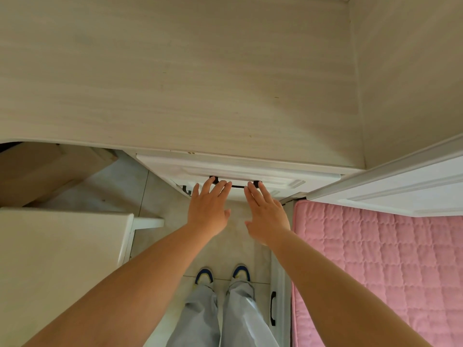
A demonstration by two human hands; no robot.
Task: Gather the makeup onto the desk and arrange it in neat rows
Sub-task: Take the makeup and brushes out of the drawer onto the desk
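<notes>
Desk (175, 71) top pale wood grain, far side. White drawer front (238, 171) below w/ dark handle (236, 185). Left hand (209, 211) & right hand (266, 214) flat, fingers straight, tips at handle. Pink quilted mattress (375, 271) near right.

No text, label, brand, number or sign can be read anywhere in this view. The desk (175, 71), the white drawer front (288, 171) and the pink quilt (375, 259) all show plain surfaces.
</notes>
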